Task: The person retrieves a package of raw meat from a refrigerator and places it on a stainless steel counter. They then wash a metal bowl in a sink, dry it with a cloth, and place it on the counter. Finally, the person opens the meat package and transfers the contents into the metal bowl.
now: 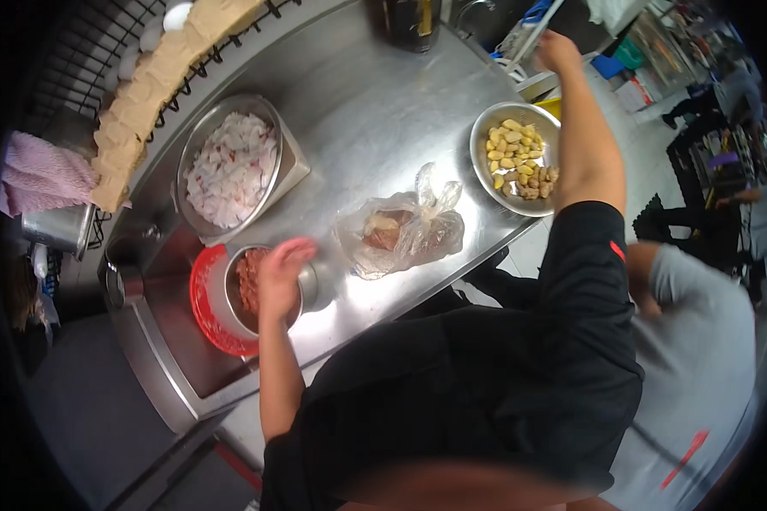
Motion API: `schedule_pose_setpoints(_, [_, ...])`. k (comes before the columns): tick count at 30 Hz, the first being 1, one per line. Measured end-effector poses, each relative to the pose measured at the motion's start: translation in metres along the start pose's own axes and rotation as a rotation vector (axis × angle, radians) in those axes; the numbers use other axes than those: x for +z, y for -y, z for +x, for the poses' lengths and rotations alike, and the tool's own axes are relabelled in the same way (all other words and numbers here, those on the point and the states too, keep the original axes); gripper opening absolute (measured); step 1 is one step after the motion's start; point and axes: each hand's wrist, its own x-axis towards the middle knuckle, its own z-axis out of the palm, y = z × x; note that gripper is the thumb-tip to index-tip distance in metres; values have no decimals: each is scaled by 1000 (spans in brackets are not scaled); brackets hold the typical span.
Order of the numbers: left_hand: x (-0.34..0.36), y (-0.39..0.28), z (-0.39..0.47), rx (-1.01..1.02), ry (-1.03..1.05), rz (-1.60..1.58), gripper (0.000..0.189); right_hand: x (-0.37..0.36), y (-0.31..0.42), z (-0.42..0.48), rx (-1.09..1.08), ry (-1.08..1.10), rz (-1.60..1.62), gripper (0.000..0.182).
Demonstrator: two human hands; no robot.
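Observation:
My left hand (287,262) is raised over a metal pot of ground or chopped red meat (249,278), its fingers apart and a little blurred. The pot stands by a red plastic basin (206,306) at the sink end. Far to the upper right, my right hand (557,51) reaches past the counter's end; its fingers look bent, and whether it holds anything is unclear. Between my arms a knotted clear plastic bag (415,233) with meat lies on the steel counter (358,115). Near my right forearm a steel bowl (486,182) holds peeled yellow pieces and brown knobbly ones.
A large bowl of pale sliced meat or fish (230,169) rests on a square container at the left. Egg trays (147,96) stand on a wire rack behind, beside a pink towel (45,169). A co-worker in grey (690,332) is close at my right.

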Motion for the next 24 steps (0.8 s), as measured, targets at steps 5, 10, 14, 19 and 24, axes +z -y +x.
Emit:
schedule_pose_setpoints(5, [100,14,70,387,238,561,29,35,-23,-4,60,101,-110,36])
schedule_pose_setpoints(10, [135,77,87,367,211,507,20,-37,151,-134,-514,142,670,20])
schedule_pose_setpoints(14, [114,104,68,203,258,554,17,-76,252,-335,-774,1176,1025,12])
schedule_pose_setpoints(19, [79,96,11,185,-24,623,17,-24,273,-471,-757,786,220,28])
schedule_pose_setpoints(24, [44,114,-28,-1,-60,277,28,23,288,-529,-476,446,138,56])
